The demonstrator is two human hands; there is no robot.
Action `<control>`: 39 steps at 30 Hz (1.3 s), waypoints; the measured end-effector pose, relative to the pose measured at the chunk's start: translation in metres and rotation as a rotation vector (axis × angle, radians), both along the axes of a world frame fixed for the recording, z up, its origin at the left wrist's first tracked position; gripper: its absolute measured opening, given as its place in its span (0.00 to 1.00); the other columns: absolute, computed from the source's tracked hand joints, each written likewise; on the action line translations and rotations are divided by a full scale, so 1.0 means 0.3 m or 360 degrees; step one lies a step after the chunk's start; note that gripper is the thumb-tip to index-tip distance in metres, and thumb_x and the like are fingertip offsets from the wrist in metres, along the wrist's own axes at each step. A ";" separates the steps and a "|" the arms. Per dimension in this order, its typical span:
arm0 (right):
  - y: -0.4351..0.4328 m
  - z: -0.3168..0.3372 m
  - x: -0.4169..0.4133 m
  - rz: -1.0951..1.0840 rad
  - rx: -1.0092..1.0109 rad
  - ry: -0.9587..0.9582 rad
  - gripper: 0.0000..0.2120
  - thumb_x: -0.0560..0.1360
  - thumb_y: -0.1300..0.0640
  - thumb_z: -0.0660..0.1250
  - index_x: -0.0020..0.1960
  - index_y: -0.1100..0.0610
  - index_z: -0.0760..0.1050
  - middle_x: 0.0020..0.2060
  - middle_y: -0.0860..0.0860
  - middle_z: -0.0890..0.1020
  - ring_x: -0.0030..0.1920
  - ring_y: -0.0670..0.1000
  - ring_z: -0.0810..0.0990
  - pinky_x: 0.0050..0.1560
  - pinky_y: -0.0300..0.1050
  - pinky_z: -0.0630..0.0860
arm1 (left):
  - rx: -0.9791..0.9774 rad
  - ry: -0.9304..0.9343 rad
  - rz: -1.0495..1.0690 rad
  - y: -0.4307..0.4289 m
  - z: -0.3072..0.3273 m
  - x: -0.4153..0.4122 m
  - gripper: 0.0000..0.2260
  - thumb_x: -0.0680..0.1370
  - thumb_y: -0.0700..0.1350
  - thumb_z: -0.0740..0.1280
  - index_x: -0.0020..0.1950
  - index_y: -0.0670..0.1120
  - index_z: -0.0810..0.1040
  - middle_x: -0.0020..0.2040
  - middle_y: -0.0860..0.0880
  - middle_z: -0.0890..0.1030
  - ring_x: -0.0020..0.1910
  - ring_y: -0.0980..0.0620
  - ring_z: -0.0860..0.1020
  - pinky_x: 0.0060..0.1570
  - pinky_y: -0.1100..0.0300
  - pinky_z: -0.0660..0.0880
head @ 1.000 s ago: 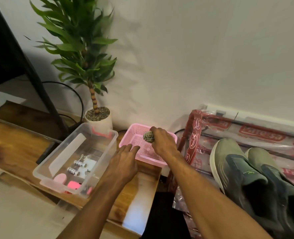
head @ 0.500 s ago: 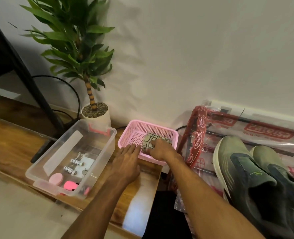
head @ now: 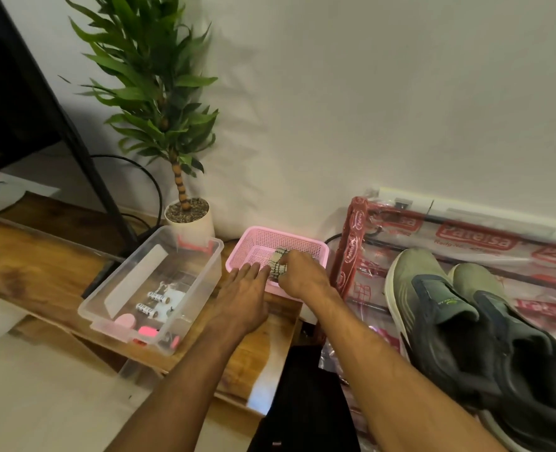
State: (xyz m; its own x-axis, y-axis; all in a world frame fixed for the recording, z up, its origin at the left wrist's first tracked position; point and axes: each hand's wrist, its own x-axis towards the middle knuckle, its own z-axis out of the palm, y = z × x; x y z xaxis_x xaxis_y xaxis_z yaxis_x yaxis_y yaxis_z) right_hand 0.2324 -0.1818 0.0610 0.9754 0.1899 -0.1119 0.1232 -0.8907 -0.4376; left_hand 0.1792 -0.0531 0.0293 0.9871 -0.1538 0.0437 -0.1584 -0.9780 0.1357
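Inside the pink basket (head: 303, 243), by its near wall, the cloth (head: 277, 263) lies with its long axis running near to far; the right hand (head: 300, 278) grips its near end with curled fingers. The left hand (head: 243, 290), fingers straight, touches the basket's near-left rim

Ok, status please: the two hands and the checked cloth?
Left hand flat, fingers at pink basket rim. Right hand grips checked cloth, inside the basket. Clear box beside it, not blocking.
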 end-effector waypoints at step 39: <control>-1.390 0.310 -0.843 -0.1099 0.0298 -0.0469 0.13 0.71 0.57 0.68 0.55 0.50 0.81 0.53 0.50 0.84 0.52 0.53 0.82 0.54 0.54 0.79 | -0.0862 0.0137 -0.0854 -1.348 0.367 -0.382 0.15 0.73 0.42 0.68 0.59 0.54 0.78 0.38 0.51 0.82 0.39 0.51 0.80 0.40 0.58 0.74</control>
